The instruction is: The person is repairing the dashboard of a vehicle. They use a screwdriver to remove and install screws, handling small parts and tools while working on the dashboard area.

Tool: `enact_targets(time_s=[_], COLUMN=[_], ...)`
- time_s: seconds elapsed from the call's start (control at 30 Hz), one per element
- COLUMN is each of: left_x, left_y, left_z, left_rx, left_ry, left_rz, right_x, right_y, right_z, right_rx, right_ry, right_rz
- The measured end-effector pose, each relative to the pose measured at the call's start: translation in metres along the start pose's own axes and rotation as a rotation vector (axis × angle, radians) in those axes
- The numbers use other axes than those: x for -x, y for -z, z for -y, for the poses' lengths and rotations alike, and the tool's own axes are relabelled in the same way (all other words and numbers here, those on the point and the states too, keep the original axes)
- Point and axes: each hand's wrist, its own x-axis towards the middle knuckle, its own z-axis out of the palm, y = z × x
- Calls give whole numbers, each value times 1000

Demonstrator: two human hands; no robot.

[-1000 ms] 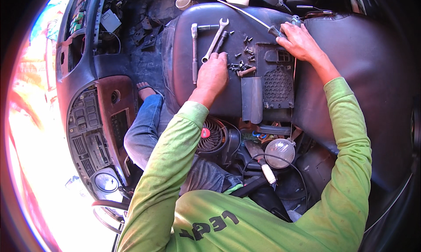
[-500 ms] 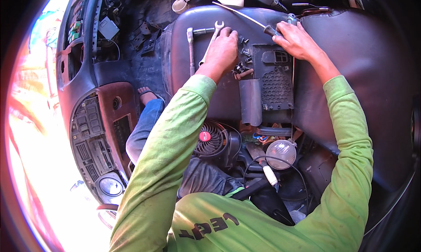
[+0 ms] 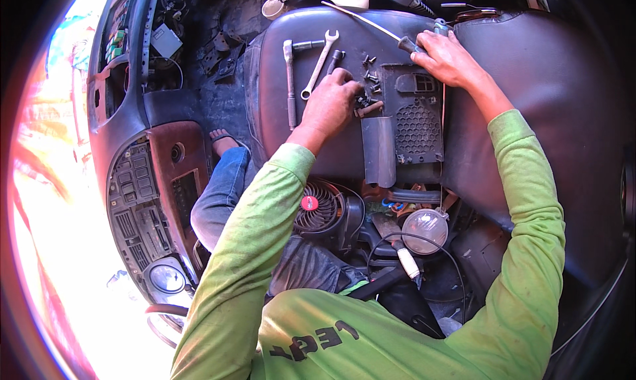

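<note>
My left hand (image 3: 330,103) is over the dark seat, its fingers curled down beside a small pile of dark screws (image 3: 366,103). What lies under its fingertips is hidden. Just above its knuckles is a short dark socket piece (image 3: 336,59). An open-ended wrench (image 3: 320,63) and an L-shaped socket handle (image 3: 289,82) lie to its left. My right hand (image 3: 446,57) is closed around a long screwdriver (image 3: 407,44), whose shaft points up and left. A second, grey-blue handle (image 3: 440,26) sticks out past this hand; whether it is gripped too is unclear.
A dark perforated panel (image 3: 417,125) and a curved grey strip (image 3: 378,151) lie on the seat (image 3: 291,32). Nearer are a small fan (image 3: 319,206), a round lamp (image 3: 424,232) and a cable. An opened dashboard (image 3: 142,201) lines the left, near a sandalled foot (image 3: 224,143).
My left hand has moved down and slightly left, off the wrench, uncovering the socket piece and the wrench's lower end. My right hand stays nearly still with the screwdriver.
</note>
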Motion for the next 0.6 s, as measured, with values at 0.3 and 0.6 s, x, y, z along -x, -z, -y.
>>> enact_targets(time_s=[0.3,0.6], left_x=[0,3], left_y=[3,1], left_z=[-15,-11], left_rx=[-119,-133], left_ry=[15,36], left_rz=[9,33], right_x=[1,1], right_y=[9,7], right_z=[3,4], right_rx=[-9,0], right_ry=[-14,4], right_rz=[72,49])
